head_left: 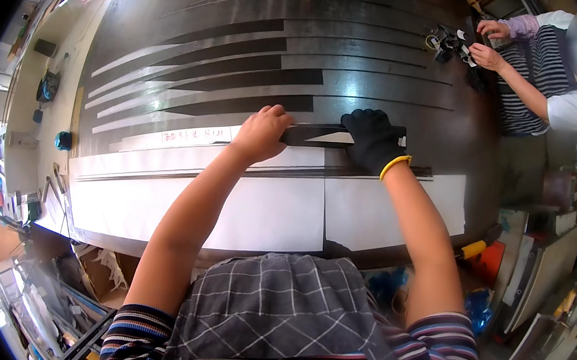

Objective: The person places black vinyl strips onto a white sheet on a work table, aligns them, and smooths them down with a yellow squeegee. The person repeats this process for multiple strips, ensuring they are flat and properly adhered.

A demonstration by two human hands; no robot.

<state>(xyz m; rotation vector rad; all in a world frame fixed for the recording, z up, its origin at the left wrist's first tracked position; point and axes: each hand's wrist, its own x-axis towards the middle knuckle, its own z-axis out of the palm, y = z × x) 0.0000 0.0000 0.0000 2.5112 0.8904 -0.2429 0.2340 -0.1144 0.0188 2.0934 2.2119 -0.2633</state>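
My left hand (263,133) is bare, its fingers curled over the near edge of a dark flat strip. My right hand (373,140) wears a black glove with a yellow cuff and is closed on the same black strip (301,134), near its right end. A pale, pointed patch shows on the strip between my hands. Just below lies a long white strip (186,137) with handwriting on it. White sheets (256,215) are spread along the near side of the table, with thin dark strips across them.
Several black-and-pale strips (250,76) lie in rows on the dark table (386,70), with thin rods (359,61) beyond. At the far right a person's hands (487,57) handle small black pieces (450,45). A yellow-handled tool (473,249) lies by the near right edge.
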